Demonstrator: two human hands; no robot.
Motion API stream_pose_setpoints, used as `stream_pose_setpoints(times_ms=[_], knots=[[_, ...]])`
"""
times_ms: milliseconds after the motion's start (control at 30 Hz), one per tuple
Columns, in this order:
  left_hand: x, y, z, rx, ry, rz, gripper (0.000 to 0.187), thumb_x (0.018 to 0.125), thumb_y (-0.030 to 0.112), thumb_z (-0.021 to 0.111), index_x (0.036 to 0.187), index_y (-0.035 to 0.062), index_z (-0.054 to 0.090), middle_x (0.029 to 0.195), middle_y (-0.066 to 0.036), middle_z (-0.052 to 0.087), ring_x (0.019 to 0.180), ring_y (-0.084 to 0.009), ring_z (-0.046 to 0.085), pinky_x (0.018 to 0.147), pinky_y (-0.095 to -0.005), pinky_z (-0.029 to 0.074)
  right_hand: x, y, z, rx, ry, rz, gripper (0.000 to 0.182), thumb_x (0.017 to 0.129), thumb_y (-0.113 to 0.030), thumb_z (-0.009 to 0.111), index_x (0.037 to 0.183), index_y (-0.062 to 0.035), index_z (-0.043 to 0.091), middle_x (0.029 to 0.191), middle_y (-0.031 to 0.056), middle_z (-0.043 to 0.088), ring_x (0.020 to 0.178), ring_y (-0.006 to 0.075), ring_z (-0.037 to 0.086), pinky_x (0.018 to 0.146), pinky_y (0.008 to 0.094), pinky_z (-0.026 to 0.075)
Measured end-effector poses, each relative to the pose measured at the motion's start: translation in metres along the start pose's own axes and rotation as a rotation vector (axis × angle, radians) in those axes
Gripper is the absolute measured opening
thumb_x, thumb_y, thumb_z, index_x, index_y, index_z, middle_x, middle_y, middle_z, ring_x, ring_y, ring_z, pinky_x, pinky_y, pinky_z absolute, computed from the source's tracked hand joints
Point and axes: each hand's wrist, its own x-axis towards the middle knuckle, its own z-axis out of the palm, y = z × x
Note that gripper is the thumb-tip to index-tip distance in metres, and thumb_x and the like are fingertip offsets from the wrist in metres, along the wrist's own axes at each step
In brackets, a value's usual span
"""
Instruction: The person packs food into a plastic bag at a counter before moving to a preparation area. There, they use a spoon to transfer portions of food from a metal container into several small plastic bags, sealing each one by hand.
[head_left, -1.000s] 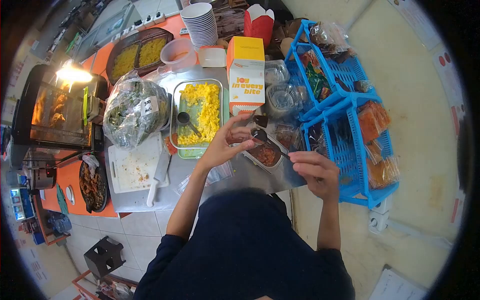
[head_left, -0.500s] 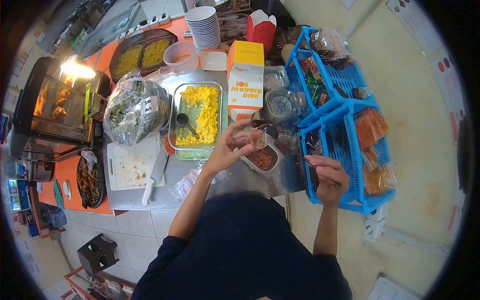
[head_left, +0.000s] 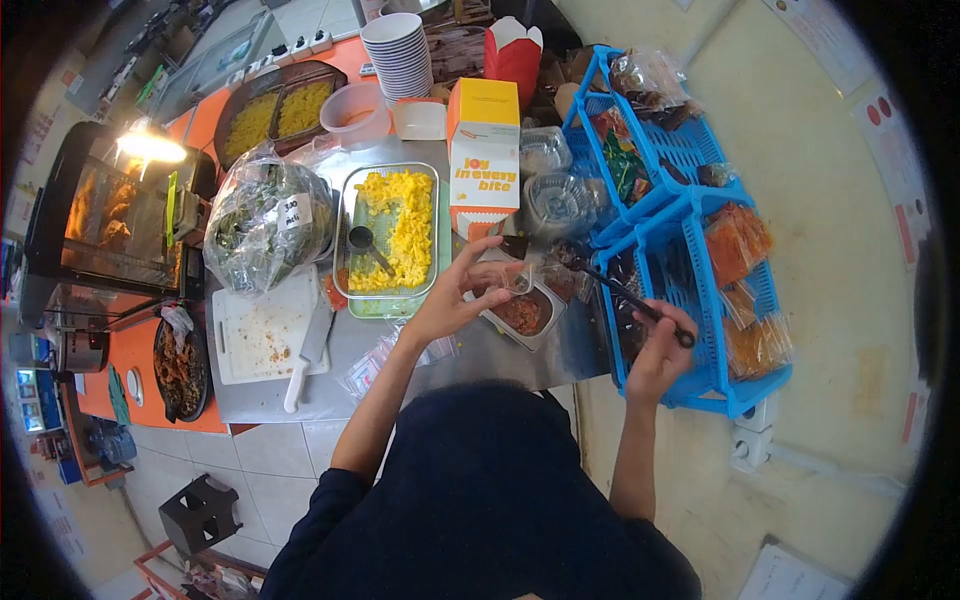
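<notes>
Head view, from the left: the lit cabinet (head_left: 115,215) and black pan (head_left: 182,370) crowd the orange counter (head_left: 130,350), above a tiled floor (head_left: 290,460). On the metal table (head_left: 455,375) I see the cutting board (head_left: 262,335), the knife (head_left: 315,345) with its handle close to the front edge, and the glass tray (head_left: 390,235) of yellow food. My left hand (head_left: 455,297) has a narrow grip on the small clear cup (head_left: 518,280), just above the metal container (head_left: 528,315) of reddish food. The tall box (head_left: 485,160) limits room behind. My right hand (head_left: 660,350) pinches the black spoon (head_left: 625,290) by its handle, its bowl near clear containers (head_left: 562,203); I can't tell whether it touches anything. Blue baskets (head_left: 715,310) hem in that side, beside the pale wall (head_left: 840,290).
</notes>
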Motion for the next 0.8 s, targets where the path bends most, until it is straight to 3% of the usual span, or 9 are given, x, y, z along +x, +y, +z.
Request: stream_pose_setpoints(times_ms=[100,167,233,333,400,467,533,700,800], knots=[[-0.001,-0.004,-0.002,0.125,0.000,0.032,0.071,0.096,0.006,0.071,0.154,0.0092,0.029,0.139,-0.018,0.063,0.127,-0.0208,0.061,0.106,-0.0374,0.047,-0.026,0.041,-0.012,-0.065,0.028,0.223,0.021,0.108,-0.017,0.053,0.118,0.0006,0.056,0.115,0.0152,0.065,0.099,0.0204,0.068,0.086,0.0324,0.059],[-0.003,-0.007,-0.003,0.217,0.003,0.041,0.064,0.096,0.006,0.070,0.149,0.0088,0.033,0.140,-0.019,0.062,0.128,-0.0204,0.060,0.107,-0.0378,0.046,-0.050,0.068,-0.012,0.030,-0.062,0.551,0.025,0.106,-0.018,0.059,0.123,-0.0006,0.057,0.118,0.0131,0.065,0.107,0.0194,0.065,0.091,0.0325,0.055],[-0.002,-0.012,0.000,0.312,0.005,0.055,0.056,0.097,0.006,0.069,0.143,0.0084,0.036,0.142,-0.019,0.061,0.129,-0.0200,0.059,0.108,-0.0382,0.045,-0.067,0.083,0.001,-0.065,-0.032,0.490,0.030,0.103,-0.016,0.063,0.127,0.0001,0.056,0.119,0.0130,0.065,0.110,0.0202,0.064,0.096,0.0334,0.052],[-0.006,-0.014,0.009,0.037,0.051,0.177,0.035,0.103,0.010,0.062,0.130,0.0086,0.040,0.122,-0.010,0.069,0.105,-0.0101,0.063,0.090,-0.0282,0.050,-0.064,0.067,0.019,-0.355,0.023,0.289,0.039,0.098,-0.013,0.070,0.132,0.0006,0.056,0.120,0.0128,0.065,0.116,0.0208,0.061,0.102,0.0346,0.047],[-0.011,-0.007,0.009,-0.207,0.003,0.051,0.017,0.108,0.013,0.052,0.121,0.0067,0.043,0.140,-0.016,0.062,0.118,-0.0129,0.059,0.098,-0.0294,0.046,-0.046,0.042,0.030,-0.557,0.061,0.149,0.044,0.095,-0.011,0.073,0.134,0.0004,0.057,0.121,0.0126,0.065,0.120,0.0206,0.059,0.104,0.0350,0.045],[-0.016,-0.008,0.008,-0.120,0.007,-0.134,0.014,0.110,0.015,0.047,0.121,0.0064,0.044,0.139,-0.016,0.062,0.119,-0.0126,0.058,0.098,-0.0288,0.046,-0.030,0.026,0.039,-0.336,-0.302,0.248,0.037,0.092,-0.009,0.075,0.126,0.0011,0.064,0.118,0.0119,0.066,0.114,0.0203,0.062,0.102,0.0340,0.047],[-0.018,-0.010,0.015,-0.028,0.003,-0.314,0.014,0.112,0.017,0.043,0.120,0.0061,0.045,0.138,-0.017,0.062,0.121,-0.0122,0.058,0.098,-0.0282,0.046,-0.031,0.027,0.049,-0.254,-0.302,0.272,0.033,0.090,-0.011,0.077,0.120,-0.0005,0.068,0.114,0.0108,0.068,0.109,0.0202,0.064,0.098,0.0330,0.048],[-0.020,-0.004,0.035,-0.106,0.023,0.129,0.014,0.111,0.015,0.043,0.119,0.0039,0.048,0.128,-0.015,0.063,0.118,-0.0167,0.059,0.095,-0.0310,0.050,-0.047,0.031,0.058,-0.072,-0.227,0.337,0.018,0.090,-0.010,0.077,0.105,-0.0013,0.073,0.101,0.0081,0.072,0.097,0.0174,0.067,0.088,0.0303,0.050],[-0.033,-0.008,0.031,-0.046,0.059,0.117,0.016,0.110,0.016,0.048,0.117,0.0018,0.051,0.125,-0.015,0.064,0.119,-0.0188,0.059,0.095,-0.0318,0.052,-0.059,0.027,0.062,-0.034,-0.258,0.384,0.014,0.093,-0.001,0.071,0.106,0.0028,0.069,0.103,0.0081,0.067,0.099,0.0145,0.062,0.091,0.0282,0.047]])
